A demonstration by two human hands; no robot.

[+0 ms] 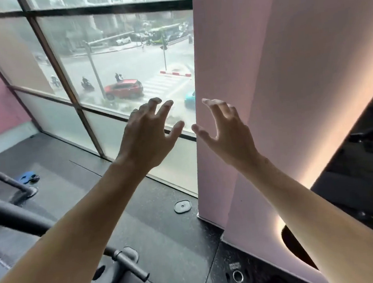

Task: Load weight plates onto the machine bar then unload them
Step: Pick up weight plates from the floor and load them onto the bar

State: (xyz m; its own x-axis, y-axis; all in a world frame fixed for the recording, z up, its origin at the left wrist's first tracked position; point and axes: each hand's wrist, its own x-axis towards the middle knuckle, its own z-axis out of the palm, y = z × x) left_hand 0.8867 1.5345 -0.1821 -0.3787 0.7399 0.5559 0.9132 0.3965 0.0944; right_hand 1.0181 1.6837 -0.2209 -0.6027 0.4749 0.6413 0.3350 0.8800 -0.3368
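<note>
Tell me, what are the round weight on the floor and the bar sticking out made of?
The weight plate looks like black rubber-coated metal: dull dark face, shiny silver ring at its hole. The bar looks like metal with a matte dark-grey finish: smooth, round tube. Neither is certain from looks alone.

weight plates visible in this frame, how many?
1 for sure: a black weight plate lying flat on the floor at the bottom edge, beside the pink pillar. A dark rounded shape just right of it may be a second, mostly cut off. Both hands hold nothing.
</note>
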